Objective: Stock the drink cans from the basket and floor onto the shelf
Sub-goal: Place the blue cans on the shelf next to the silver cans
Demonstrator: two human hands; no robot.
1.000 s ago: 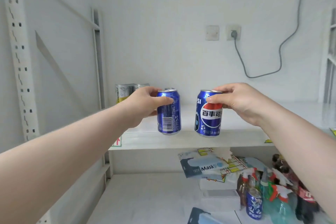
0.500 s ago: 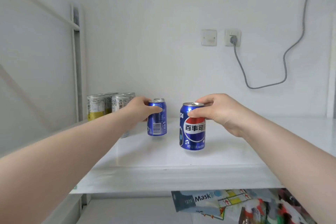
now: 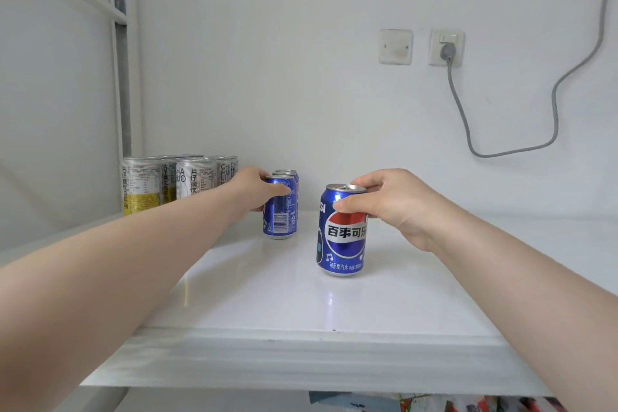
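Left hand (image 3: pixel 254 189) grips rear can (image 3: pixel 280 216), right hand (image 3: pixel 391 206) front can (image 3: pixel 341 241) | step: shelving | next: front can to 11 o'clock, release.

Wall (image 3: pixel 267 60): white, plain.
Blank cover plate (image 3: pixel 395 46): white, square, on the wall.
Socket (image 3: pixel 446 47): white, just right of the plate, with a grey plug (image 3: pixel 446 53) in it.
Cable (image 3: pixel 555 114): grey, drops from the plug, loops right, climbs out of view.
Printed packets (image 3: pixel 431 404): coloured, along the bottom edge, mostly hidden.
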